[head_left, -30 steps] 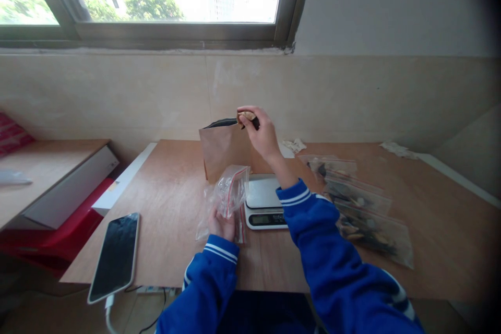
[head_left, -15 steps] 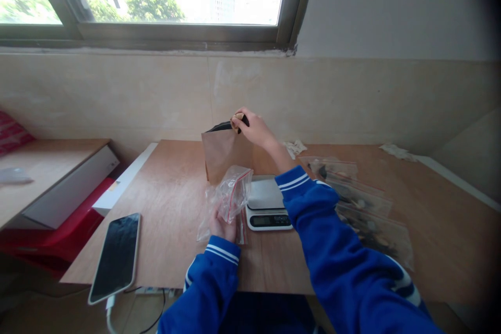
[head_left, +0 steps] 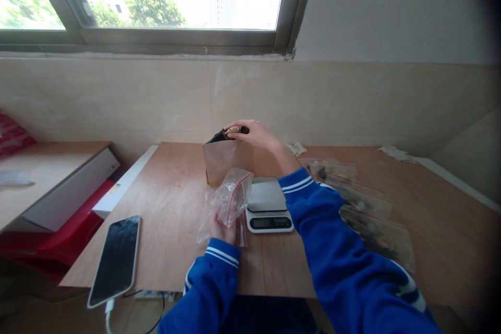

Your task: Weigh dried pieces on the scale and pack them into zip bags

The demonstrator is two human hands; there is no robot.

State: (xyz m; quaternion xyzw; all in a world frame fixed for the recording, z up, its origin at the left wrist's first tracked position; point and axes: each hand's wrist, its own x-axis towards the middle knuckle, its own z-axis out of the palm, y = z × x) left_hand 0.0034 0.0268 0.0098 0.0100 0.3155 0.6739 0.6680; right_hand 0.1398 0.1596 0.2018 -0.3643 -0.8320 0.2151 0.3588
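My left hand [head_left: 224, 227] is closed round a clear zip-lock bag [head_left: 234, 201] with a red seal line; its fingers show partly through the plastic. More clear plastic lies under that hand. Behind it stands a brown paper bag [head_left: 225, 162], upright with its dark-lined mouth open. My right hand [head_left: 256, 135] is at the top right of this bag, fingers closed on a tan and dark lump [head_left: 234, 130] in the mouth. Its exact kind I cannot make out. A kitchen scale [head_left: 269, 203] with a steel plate sits just right of the zip-lock bag, below my right forearm.
Several filled zip-lock bags [head_left: 376, 235] with dark and tan pieces lie at the right. A phone [head_left: 116, 255] on a white cable lies at the table's left front edge. Crumpled pale paper [head_left: 397, 154] lies along the back. A lower desk [head_left: 50, 167] stands left.
My right hand has dropped slightly with the lump, which is now lower in the paper bag's mouth. My left hand keeps the zip-lock bag in place.
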